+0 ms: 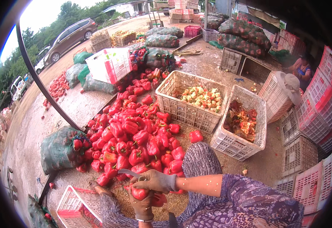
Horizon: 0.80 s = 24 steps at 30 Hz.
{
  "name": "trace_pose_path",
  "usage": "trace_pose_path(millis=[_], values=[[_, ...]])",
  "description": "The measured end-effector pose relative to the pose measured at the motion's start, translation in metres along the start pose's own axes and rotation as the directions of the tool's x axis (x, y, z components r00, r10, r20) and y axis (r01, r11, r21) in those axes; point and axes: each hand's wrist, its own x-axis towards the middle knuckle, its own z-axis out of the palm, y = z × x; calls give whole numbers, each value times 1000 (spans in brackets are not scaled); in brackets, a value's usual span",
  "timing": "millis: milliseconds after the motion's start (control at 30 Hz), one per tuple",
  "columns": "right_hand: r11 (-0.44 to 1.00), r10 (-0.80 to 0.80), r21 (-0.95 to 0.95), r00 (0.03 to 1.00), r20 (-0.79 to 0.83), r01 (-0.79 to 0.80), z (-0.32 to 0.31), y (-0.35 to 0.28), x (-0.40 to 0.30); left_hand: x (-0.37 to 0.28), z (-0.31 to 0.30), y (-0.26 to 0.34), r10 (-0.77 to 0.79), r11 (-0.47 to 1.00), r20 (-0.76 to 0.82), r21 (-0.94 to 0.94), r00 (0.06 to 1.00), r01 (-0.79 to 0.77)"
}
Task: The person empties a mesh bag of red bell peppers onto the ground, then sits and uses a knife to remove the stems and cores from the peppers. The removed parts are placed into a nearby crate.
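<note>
My left hand [142, 207], in a brown work glove, holds a red bell pepper [139, 193] above the seed-strewn ground. My right hand [158, 181], also gloved, grips a knife with a curved blade [129, 172] that points left, just over that pepper. More red pepper flesh [158, 200] shows beside the left hand; whether it is a separate piece is unclear. Beyond the hands lies a large heap of red bell peppers [131, 128]. Right of the heap, one plastic crate [188, 115] holds pale pepper cores, and another [237, 146] holds reddish pepper scraps.
A red-and-white crate [79, 203] stands tilted at lower left, near a foot. A green mesh sack of peppers [60, 149] borders the heap. Stacked crates [314, 105] line the right side, where another person [302, 68] sits. A white crate [109, 65] rests on sacks behind.
</note>
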Motion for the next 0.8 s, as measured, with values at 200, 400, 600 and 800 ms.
trace_pose_path(millis=[200,400,600,800], values=[[953,165,241,981,100,-184,-16,-28,-15,1,0,-11,-35,969,190,-233,981,79],[970,197,114,967,159,-216,-21,-33,-5,12,-14,-38,193,980,70,28,979,-195],[968,-13,-251,995,-96,-11,-10,1,-4,5,-10,-36,631,605,135,531,764,-594],[945,197,274,980,-35,-180,17,-6,-6,-11,-4,-49,142,961,-202,-206,969,-184]])
